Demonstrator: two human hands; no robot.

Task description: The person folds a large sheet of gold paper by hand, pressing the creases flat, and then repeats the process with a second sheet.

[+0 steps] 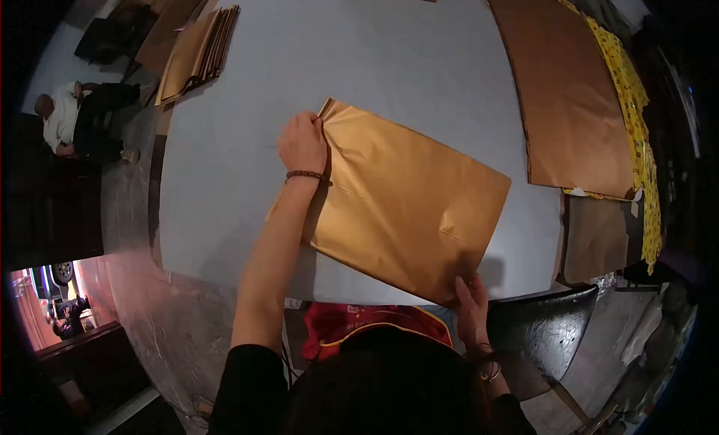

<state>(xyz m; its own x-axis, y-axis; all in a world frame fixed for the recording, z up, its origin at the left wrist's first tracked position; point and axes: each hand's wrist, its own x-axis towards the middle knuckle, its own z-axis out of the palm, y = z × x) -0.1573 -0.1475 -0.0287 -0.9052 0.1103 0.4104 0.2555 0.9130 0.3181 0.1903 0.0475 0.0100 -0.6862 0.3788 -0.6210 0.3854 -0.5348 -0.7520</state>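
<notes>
**Copper sheet held at two opposite corners on the grey table**

The folded copper sheet (408, 203) lies flat on the grey table (232, 135), turned at an angle to the near edge; the left hand (303, 143) is closed on its far upper corner, fingers curled over the edge, a beaded bracelet (303, 175) at the wrist; the right hand (472, 304) pinches the near lower corner at the table's edge, thumb on top, fingers hidden beneath the sheet.

Judgement on the step: the sheet appears to be under alignment or smoothing; it would go best with both corners kept taut along the diagonal, layers squared before any pressing, and the small crease near the right side eased flat rather than pressed in.

The sheet spans the whole stretch between the two hands, touching both; the forearm lies across its left margin.

Also noted: a stack of similar sheets (198, 53) at the far left of the table; a large brown sheet (573, 98) to the right over yellow patterned fabric (636, 105); a person (75, 120) sits well apart at far left.
</notes>
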